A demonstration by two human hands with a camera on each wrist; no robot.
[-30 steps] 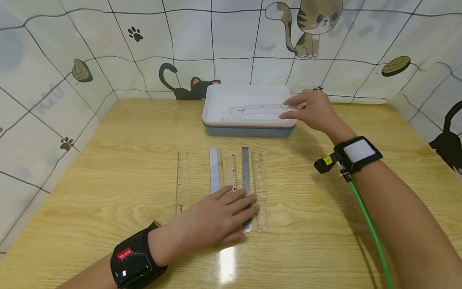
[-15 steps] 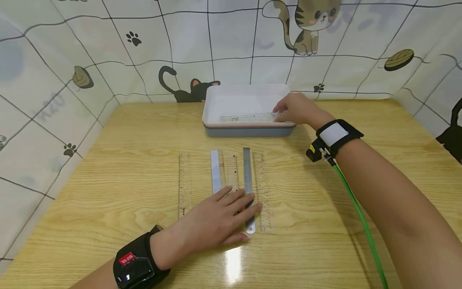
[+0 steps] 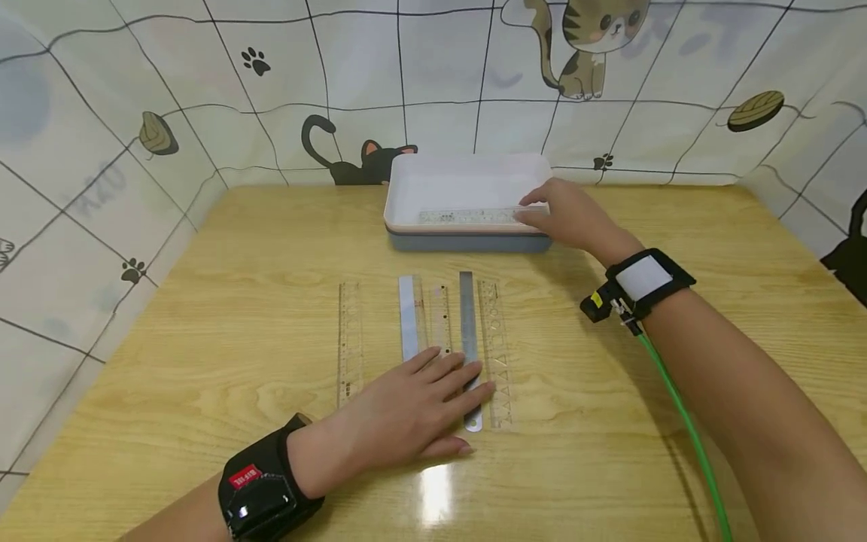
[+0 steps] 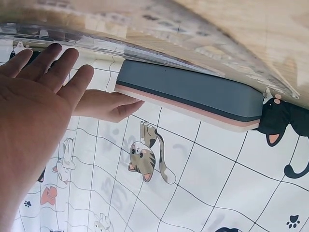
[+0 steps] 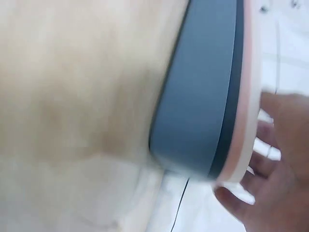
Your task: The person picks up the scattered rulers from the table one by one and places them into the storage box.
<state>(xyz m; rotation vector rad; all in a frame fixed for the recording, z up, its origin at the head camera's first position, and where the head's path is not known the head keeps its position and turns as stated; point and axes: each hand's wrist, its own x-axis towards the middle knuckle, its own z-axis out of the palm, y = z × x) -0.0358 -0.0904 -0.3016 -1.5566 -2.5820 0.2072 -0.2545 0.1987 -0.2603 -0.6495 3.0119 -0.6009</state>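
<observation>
In the head view my left hand lies palm down over a row of rulers, its fingers straight and spread. Beneath and around it are a pale blue-white ruler, narrow clear rulers, a steel ruler and a clear stencil ruler. Another clear ruler lies apart on the left. At the tray's right end my right hand reaches over the rim, thumb and forefinger apart beside a clear ruler lying inside. Whether the fingertips touch that ruler is unclear.
The shallow tray, white inside with a blue-grey base, stands at the back of the wooden table. Behind it hangs a cat-print cloth. A green cable runs from the right wrist camera.
My right hand has lowered the clear ruler into the tray, where it now lies near the front wall. The left hand has stayed on the row of rulers.
</observation>
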